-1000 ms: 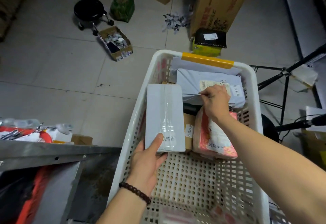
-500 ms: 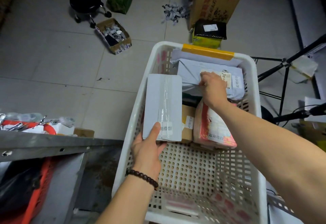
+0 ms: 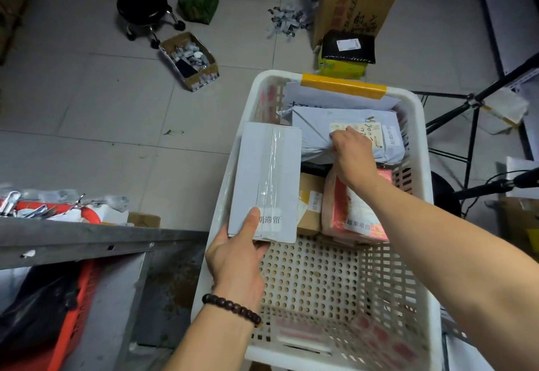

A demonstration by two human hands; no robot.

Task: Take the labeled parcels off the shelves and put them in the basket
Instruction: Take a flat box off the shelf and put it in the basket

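r hand (image 3: 353, 154) slid up grey bag (image 3: 320, 125), fingers (image 3: 338, 138) pinching it; l hand (image 3: 236, 257) still grips white box (image 3: 268, 178), prob clearing basket (image 3: 420, 125) room.

In the basket (image 3: 315, 283), the near half lies bare, open from above; parcels (image 3: 350, 216) fill the far half. A metal shelf (image 3: 87, 239) stands close on the left, a tripod (image 3: 474, 103) on the right.

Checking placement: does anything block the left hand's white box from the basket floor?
Nothing visible: the left hand holds the white box beside the brown parcel, with bare basket floor just nearer. Under the box is hidden.
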